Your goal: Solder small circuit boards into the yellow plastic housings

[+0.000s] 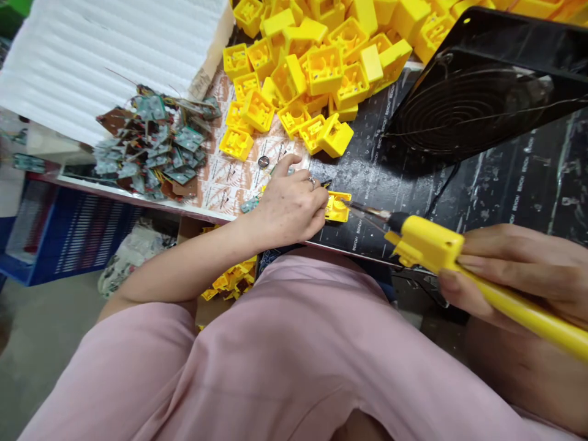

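My right hand (519, 269) grips a yellow soldering iron (432, 242) with a thin wire guide beside its metal tip. That tip reaches the right side of a small open yellow plastic case (337, 207) on the black bench surface; whether it touches anything inside cannot be made out. My left hand (294, 205), a ring on one finger, lies over the left end of this case. Its fingers are curled against the case, and the index finger arches outward. Partly under my left hand is a small green circuit board (250, 204). A small round dark-rimmed part (263, 162) lies just beyond it.
A heap of yellow cases (316, 67) covers the back of the bench. Wired circuit boards (156, 141) are piled at left, beside white ribbed foam (114, 55). A black fan (478, 92) stands at right. Below are a blue crate (87, 226) and yellow parts (232, 278).
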The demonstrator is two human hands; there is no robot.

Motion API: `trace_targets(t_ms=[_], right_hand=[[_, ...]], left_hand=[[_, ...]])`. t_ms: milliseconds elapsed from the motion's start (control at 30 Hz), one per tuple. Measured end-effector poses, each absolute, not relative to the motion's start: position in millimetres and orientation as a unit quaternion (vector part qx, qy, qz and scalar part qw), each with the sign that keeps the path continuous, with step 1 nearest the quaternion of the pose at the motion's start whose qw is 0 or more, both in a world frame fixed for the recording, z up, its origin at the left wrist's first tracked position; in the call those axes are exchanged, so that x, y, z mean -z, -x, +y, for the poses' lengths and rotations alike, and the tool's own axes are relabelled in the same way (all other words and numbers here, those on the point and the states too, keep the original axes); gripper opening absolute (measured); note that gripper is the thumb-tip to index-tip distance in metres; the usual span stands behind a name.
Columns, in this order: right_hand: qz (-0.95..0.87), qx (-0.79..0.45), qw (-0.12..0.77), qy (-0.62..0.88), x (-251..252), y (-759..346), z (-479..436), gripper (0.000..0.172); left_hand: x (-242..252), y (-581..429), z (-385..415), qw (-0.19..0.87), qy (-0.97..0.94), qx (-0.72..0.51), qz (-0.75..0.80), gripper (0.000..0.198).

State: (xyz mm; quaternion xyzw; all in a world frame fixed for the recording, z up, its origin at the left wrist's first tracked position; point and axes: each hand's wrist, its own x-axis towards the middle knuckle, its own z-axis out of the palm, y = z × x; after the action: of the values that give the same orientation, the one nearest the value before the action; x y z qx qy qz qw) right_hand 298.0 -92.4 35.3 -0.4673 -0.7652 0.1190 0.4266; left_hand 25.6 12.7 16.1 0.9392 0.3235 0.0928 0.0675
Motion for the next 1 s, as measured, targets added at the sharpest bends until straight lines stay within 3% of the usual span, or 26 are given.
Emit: trace_targets(t_ms=[100,167,333,400,600,700,833,1000], right_hand=[[-0.801,-0.107,0.426,0.407,-26,-304,-96,0.017],[-0.759,-0.107,0.462,0.446,-21,-299,-99,0.015],[-0.615,-0.089,0.551,0.557,-2,-279,-103,0.057],[-0.609,-0.047,0.578,0.542,7,-276,-99,0.064],[-0.559,0.076,0.634,0.528,19,-289,-86,0.034],[-0.553,0.108,0.64,0.523,21,-295,-85,0.03],[-0.57,0.1,0.628,0.52,21,-291,-86,0.032],[-0.591,0.092,0.606,0.524,16,-281,-89,0.033]], left_hand=[[-16,-25,14,0.068,-0.942,-0.088,0.318,0.026],[-15,-24,14,0.057,-0.944,-0.088,0.312,0.027],[-15,-26,12,0.036,-0.947,-0.075,0.312,0.027],[-19,-23,13,0.035,-0.943,-0.073,0.323,0.025],[-23,-2,16,0.085,-0.942,-0.107,0.306,0.059],[-6,3,12,0.06,-0.952,-0.078,0.29,0.073],[15,2,6,0.004,-0.949,-0.07,0.307,0.065],[13,3,2,0.012,-0.947,-0.109,0.303,0.063]])
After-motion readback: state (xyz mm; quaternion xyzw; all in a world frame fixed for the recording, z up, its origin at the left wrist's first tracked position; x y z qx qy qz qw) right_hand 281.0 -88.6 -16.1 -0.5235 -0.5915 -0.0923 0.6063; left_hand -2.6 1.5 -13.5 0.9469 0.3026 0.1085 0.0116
